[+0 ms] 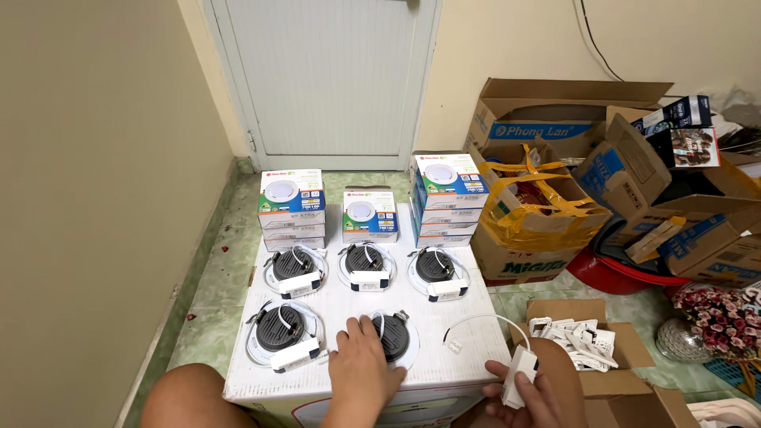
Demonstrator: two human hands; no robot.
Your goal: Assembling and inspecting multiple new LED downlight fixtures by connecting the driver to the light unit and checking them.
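Observation:
My left hand (361,358) rests palm down on a round black-backed ceiling downlight (396,336) at the front of a white box top (468,361). My right hand (523,394) holds a small white driver box (519,372) past the front right corner; its white wire (483,319) arcs up to a small plug (453,345) lying on the box top. Several more downlights lie face down on the box: one at the front left (279,329) and three in a row behind (365,261), each with a white driver.
Stacked white retail boxes (292,208) (369,214) (448,198) stand behind the lamps. An open carton of white drivers (579,341) sits at right, with brown cartons (547,206), a red basin (634,273) and flowers (725,313) beyond. A door (325,79) is ahead, a wall at left. My knees flank the box.

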